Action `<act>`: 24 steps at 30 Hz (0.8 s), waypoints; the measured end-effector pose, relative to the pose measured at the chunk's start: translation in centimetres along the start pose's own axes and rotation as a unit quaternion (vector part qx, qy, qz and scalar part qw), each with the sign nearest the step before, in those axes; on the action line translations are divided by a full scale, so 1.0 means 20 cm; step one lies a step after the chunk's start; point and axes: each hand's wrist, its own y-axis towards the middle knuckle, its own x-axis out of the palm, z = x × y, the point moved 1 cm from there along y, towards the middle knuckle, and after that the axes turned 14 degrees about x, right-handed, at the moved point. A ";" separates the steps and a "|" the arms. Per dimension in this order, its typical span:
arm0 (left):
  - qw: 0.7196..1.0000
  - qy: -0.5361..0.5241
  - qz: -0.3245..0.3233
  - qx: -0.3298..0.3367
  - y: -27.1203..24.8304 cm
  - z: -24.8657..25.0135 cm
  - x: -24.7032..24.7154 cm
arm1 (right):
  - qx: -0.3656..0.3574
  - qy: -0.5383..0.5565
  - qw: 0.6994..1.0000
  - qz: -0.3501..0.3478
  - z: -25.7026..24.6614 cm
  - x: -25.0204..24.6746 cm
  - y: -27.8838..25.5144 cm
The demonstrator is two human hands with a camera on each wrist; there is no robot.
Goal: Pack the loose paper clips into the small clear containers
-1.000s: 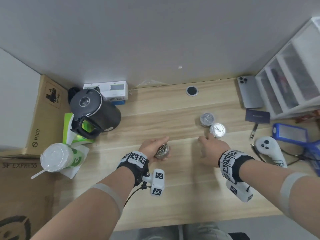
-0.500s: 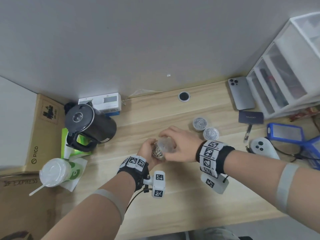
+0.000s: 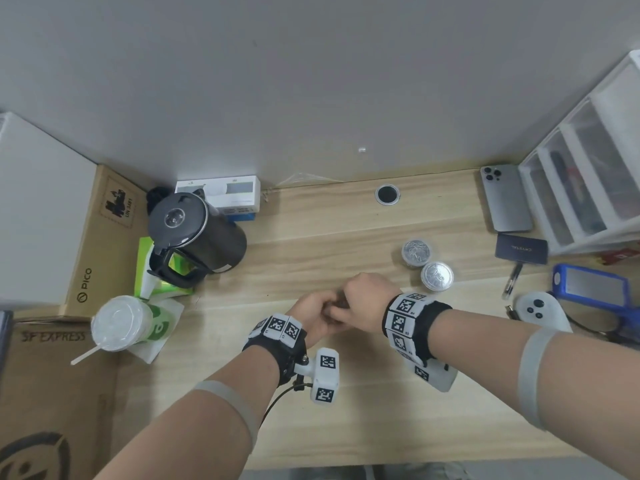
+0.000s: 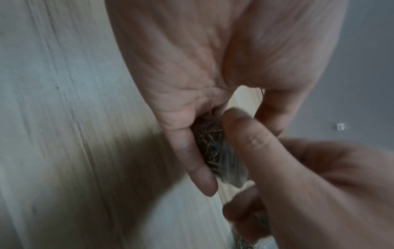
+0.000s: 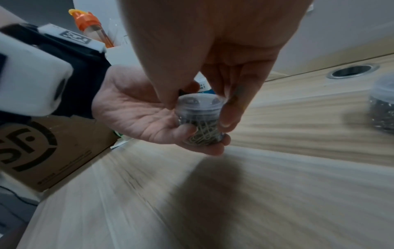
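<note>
A small clear container (image 5: 201, 128) full of metal paper clips sits in my left hand (image 5: 149, 118), held above the wooden desk (image 3: 346, 393). A clear lid (image 5: 200, 102) covers its top. My right hand (image 5: 213, 67) comes down from above and pinches the lid and rim with thumb and fingers. In the head view both hands (image 3: 332, 313) meet at mid-desk and hide the container. The left wrist view shows the clips (image 4: 211, 144) between my left fingers (image 4: 192, 160) and the right thumb. Two more lidded containers (image 3: 415, 251) (image 3: 437, 276) of clips stand to the right.
A black kettle (image 3: 194, 233), a lidded cup (image 3: 121, 322) and cardboard boxes (image 3: 52, 393) stand at the left. A phone (image 3: 505, 199), a dark card (image 3: 521, 248), a white controller (image 3: 540, 310), a blue case (image 3: 592, 287) and a drawer unit (image 3: 588, 174) crowd the right. A cable hole (image 3: 387, 194) lies at the back.
My right hand left the lidded containers on the right, brought a clear lid over to my left hand, and now closes down onto the container held there.
</note>
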 end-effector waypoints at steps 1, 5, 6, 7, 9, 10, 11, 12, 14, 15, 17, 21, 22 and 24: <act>1.000 0.017 -0.011 -0.002 0.00 -0.01 0.00 | 0.007 -0.023 1.000 0.003 -0.01 0.00 0.00; 0.998 0.069 0.004 0.003 0.00 -0.01 0.00 | -0.027 -0.045 0.999 0.002 -0.01 0.02 0.01; 0.997 0.078 0.009 0.006 0.01 0.00 -0.01 | -0.037 -0.034 0.999 -0.006 -0.01 0.02 0.02; 0.996 0.086 0.013 0.010 0.02 0.00 -0.02 | -0.042 -0.026 0.999 -0.014 -0.01 0.01 0.02; 0.995 0.092 0.024 0.017 0.02 0.01 -0.01 | -0.023 -0.013 0.999 -0.024 -0.01 -0.01 0.02; 0.995 0.090 0.029 0.021 0.03 0.01 0.00 | -0.004 -0.004 1.000 -0.030 -0.01 -0.02 0.01; 0.995 0.089 0.033 0.026 0.03 0.01 0.01 | 0.016 0.007 0.999 -0.036 -0.02 -0.02 0.01; 0.995 0.086 0.037 0.027 0.03 0.00 0.02 | 0.032 0.014 0.999 -0.038 -0.02 -0.02 0.01; 0.996 0.084 0.028 0.021 0.03 0.00 0.04 | 0.053 0.020 0.998 -0.029 -0.02 -0.01 0.00; 0.996 0.090 0.015 0.014 0.03 0.01 0.05 | 0.061 0.016 0.998 -0.020 0.00 -0.01 0.00; 0.994 0.112 -0.011 -0.009 0.01 0.02 0.08 | 0.074 -0.010 0.997 -0.001 0.04 0.00 0.01; 0.982 0.185 0.011 -0.038 0.01 0.05 0.05 | 0.087 -0.089 0.992 0.003 0.21 -0.01 0.05; 0.982 0.186 0.021 -0.033 0.01 0.05 0.03 | 0.088 -0.111 0.990 0.009 0.25 -0.01 0.06; 0.985 0.166 0.038 -0.032 0.01 0.05 0.00 | 0.081 -0.169 0.982 0.019 0.31 -0.01 0.06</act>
